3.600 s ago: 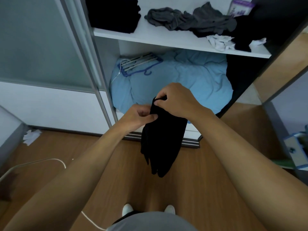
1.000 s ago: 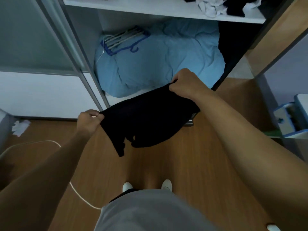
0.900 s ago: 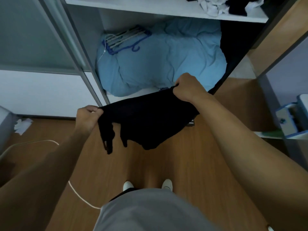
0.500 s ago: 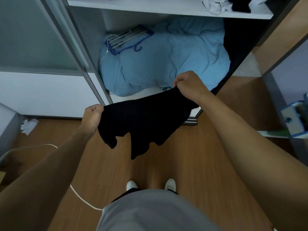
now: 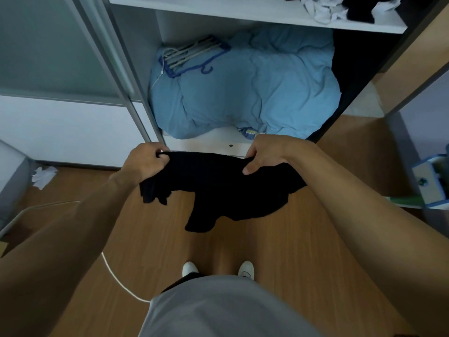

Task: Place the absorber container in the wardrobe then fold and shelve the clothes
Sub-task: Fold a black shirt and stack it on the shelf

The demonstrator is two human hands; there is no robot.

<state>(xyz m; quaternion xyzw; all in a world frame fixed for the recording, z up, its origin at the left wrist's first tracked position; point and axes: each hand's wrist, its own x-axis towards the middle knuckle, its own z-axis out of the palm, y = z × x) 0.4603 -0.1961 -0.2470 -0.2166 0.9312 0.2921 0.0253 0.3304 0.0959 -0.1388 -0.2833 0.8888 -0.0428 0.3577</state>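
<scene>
Black garment [image 5: 226, 188] mid-frame, stretched between hands above floor [image 5: 291, 251], before open wardrobe [image 5: 243, 14]. Left hand [image 5: 145, 161] fist-grips one top corner; right hand [image 5: 267, 154] pinches other.

Risks:
- lower edge hangs uneven, probably twisted: crooked fold
- corner slips from pinch
- white cable [image 5: 116, 276], lower left, snags step

Absorber container not in frame. No legible writing or labels.

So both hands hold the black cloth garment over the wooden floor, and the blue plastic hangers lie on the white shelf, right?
No: the head view shows the blue plastic hangers lying on the light-blue bedding under the white shelf. The rest holds.
</scene>
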